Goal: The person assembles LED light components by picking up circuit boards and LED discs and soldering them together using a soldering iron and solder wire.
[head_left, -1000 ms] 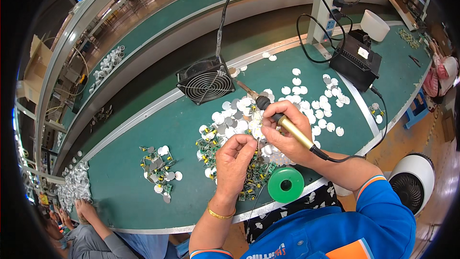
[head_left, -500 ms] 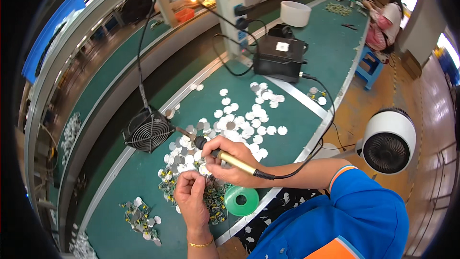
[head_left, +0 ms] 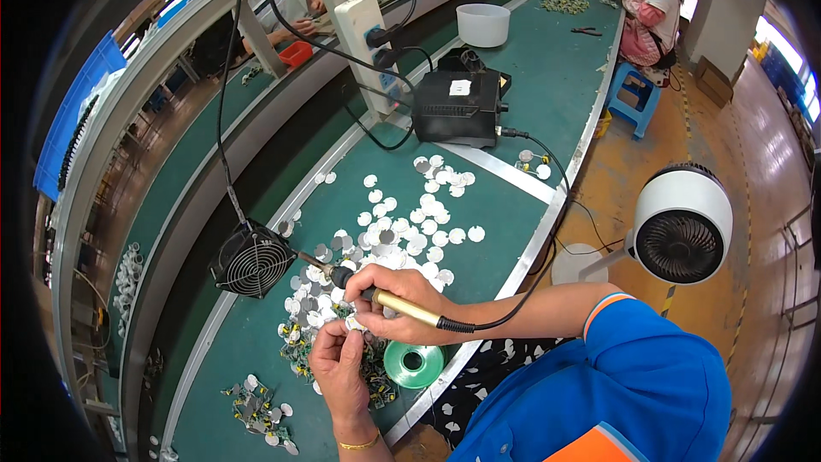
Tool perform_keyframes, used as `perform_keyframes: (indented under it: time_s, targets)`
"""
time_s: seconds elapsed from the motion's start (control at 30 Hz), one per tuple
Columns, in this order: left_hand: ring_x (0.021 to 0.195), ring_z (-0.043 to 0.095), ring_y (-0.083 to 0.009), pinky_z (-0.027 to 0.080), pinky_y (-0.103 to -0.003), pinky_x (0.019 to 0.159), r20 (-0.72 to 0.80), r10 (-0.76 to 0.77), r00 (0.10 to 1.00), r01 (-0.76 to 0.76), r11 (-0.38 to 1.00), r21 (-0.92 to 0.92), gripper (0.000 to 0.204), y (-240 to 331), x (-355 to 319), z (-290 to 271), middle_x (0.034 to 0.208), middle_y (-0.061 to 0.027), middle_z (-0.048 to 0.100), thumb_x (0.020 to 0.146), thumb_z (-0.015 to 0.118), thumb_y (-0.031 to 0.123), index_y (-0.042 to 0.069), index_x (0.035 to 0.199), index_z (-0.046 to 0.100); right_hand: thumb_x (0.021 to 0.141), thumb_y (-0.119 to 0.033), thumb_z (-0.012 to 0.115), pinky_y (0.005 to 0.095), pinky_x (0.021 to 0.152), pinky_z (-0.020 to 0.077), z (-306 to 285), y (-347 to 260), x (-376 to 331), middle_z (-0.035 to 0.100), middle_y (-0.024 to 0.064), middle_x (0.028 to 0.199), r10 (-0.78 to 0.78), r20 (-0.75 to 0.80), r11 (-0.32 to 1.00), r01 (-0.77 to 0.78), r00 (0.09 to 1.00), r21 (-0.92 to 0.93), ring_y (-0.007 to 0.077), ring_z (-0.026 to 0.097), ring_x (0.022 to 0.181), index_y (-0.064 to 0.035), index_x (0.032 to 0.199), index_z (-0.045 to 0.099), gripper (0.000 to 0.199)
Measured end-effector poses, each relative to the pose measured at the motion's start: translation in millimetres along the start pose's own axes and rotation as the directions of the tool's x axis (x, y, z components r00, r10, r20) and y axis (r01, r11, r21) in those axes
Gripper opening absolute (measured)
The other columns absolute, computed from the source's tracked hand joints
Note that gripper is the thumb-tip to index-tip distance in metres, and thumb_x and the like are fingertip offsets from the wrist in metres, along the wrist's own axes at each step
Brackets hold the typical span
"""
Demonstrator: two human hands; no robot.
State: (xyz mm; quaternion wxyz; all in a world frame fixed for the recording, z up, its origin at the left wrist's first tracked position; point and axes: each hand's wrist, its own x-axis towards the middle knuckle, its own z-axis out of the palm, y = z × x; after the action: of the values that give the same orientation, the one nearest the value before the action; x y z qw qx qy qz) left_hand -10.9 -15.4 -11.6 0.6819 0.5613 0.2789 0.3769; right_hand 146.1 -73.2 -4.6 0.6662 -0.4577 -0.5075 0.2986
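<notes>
My right hand (head_left: 398, 299) is wrapped round a soldering iron (head_left: 406, 306) with a gold handle and black grip. The iron's tip points left, toward the black fan. My left hand (head_left: 342, 372) is closed in a pinch just below, with a small white disc (head_left: 353, 322) at its fingertips; the fingers partly hide it. Beyond the hands lie many loose white and grey notched discs (head_left: 402, 231). Small circuit boards with wires (head_left: 299, 351) are heaped beside my left hand. A green solder spool (head_left: 395, 368) sits beneath my right wrist.
A black fan with a round grille (head_left: 254, 263) stands left of the iron. The iron's cable runs to a black soldering station (head_left: 457, 107). Farther back are a white tub (head_left: 483, 27) and a power strip (head_left: 363, 30). A white fan (head_left: 684, 222) stands at right; a person sits at far right.
The view has shifted, moving the bench items left and the far end up. Both hands stay close together, and the white disc at the left fingertips shows more clearly.
</notes>
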Motion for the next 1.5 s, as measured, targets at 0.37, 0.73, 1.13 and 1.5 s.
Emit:
perform_keyframes:
  time_s: [0.37,0.73,1.13,1.5]
  targets:
    - [0.069,0.05,-0.002,0.04,-0.017,0.063,0.026,0.028,0.999,-0.03,0.996,0.081,0.007,-0.1,3.7,-2.5,0.08,0.0041,0.059,0.088,0.066,0.006,0.002,0.089,0.061,0.081,-0.003,0.068,0.0235,0.067,0.0491,-1.5,-3.8,-2.1,0.061,0.0016,0.082,0.049,-0.001,0.992,-0.049,0.999,-0.115,0.0071,0.058,0.073,-0.0061,0.104,0.056,0.026]
    - [0.072,0.054,-0.0035,0.043,-0.018,0.066,0.041,-0.048,0.998,0.049,0.998,-0.03,0.009,-1.3,3.6,-3.1,0.081,0.0007,0.063,0.09,0.066,0.01,0.001,0.09,0.062,0.088,-0.007,0.063,0.0219,0.058,0.044,-6.3,3.2,-8.5,0.057,0.0013,0.076,0.098,-0.036,0.993,-0.095,0.995,0.068,0.0051,0.051,0.064,-0.0064,0.104,0.056,0.018]
    - [0.069,0.05,-0.0013,0.039,-0.016,0.062,0.065,-0.057,0.996,0.056,0.998,0.017,0.01,-2.1,3.7,-4.3,0.079,0.0037,0.06,0.09,0.066,0.011,0.003,0.087,0.062,0.085,-0.005,0.065,0.023,0.064,0.0471,-3.0,2.1,-6.0,0.06,0.0022,0.082,0.065,-0.016,0.997,-0.065,0.998,-0.047,0.0064,0.055,0.07,-0.0066,0.102,0.056,0.019]
    - [0.069,0.05,-0.0038,0.039,-0.019,0.065,0.031,-0.098,0.995,0.1,0.994,-0.051,0.014,-2.3,6.2,-6.0,0.082,-0.0004,0.064,0.093,0.059,0.016,0.002,0.092,0.062,0.085,-0.004,0.066,0.0219,0.067,0.046,-2.2,7.0,4.1,0.056,-0.0008,0.083,0.167,-0.019,0.981,-0.164,0.986,0.103,0.0048,0.052,0.074,-0.0048,0.103,0.056,0.021]
